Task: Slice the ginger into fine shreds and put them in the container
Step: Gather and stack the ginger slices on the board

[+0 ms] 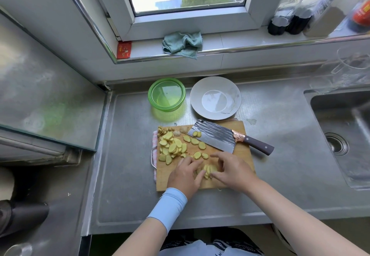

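On the near half of the cutting board (242,156), the left hand (185,174) and right hand (233,172) pinch a small stack of ginger slices (209,170). Beyond lie loose slices (172,147) and a cleaver (215,138); farthest, the green container (153,98) stands beside a plate (199,95).

Ginger slices (172,147); green container (149,95), apparently open

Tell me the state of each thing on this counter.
Round green plastic container: open, empty.
Round white plate: empty.
Steel cleaver with dark handle: lying flat on wooden cutting board, unheld.
Loose yellow ginger slices: sliced, not shredded.
Left hand: holds small stack of ginger slices.
Right hand: holds the same stack.
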The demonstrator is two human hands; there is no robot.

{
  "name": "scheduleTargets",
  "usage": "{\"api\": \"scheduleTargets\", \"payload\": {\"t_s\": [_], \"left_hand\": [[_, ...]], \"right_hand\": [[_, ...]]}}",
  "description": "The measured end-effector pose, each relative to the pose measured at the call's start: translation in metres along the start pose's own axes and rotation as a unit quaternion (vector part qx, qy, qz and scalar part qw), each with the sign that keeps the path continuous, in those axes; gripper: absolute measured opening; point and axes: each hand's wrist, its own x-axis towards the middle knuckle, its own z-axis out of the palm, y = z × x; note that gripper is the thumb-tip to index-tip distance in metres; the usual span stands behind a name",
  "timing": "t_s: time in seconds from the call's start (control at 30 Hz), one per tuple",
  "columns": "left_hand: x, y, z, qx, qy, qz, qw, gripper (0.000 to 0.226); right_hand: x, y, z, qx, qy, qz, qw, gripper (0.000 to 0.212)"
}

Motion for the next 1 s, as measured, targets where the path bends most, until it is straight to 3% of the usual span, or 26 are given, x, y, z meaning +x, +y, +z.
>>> {"api": "scheduleTargets", "payload": {"t_s": [0.17,0.33,0.6,0.77,0.87,1.0], "left_hand": [[0.030,-0.013,-0.017,0.071,0.083,0.019,0.994,0.020],[0.057,-0.013,-0.017,0.173,-0.022,0.052,0.983,0.019],[0.057,-0.012,-0.015,0.129,-0.033,0.042,0.990,0.019],[0.058,-0.011,-0.015,0.131,-0.059,0.069,0.987,0.022],[0.057,-0.007,-0.016,0.128,-0.078,0.031,0.988,0.017],[0.064,0.002,-0.021,0.128,-0.123,0.000,0.984,0.025]], "right_hand": [[0.035,-0.028,-0.004,-0.046,0.086,-0.004,0.995,0.030],[0.058,-0.043,0.001,-0.145,0.035,0.003,0.989,0.025],[0.051,-0.032,-0.018,0.088,0.072,0.114,0.987,0.010],[0.014,-0.008,-0.018,0.264,-0.038,0.207,0.941,0.006],[0.004,-0.005,-0.012,0.272,-0.078,0.229,0.931,0.004],[0.003,-0.007,-0.009,0.217,-0.031,0.215,0.952,0.006]]}}
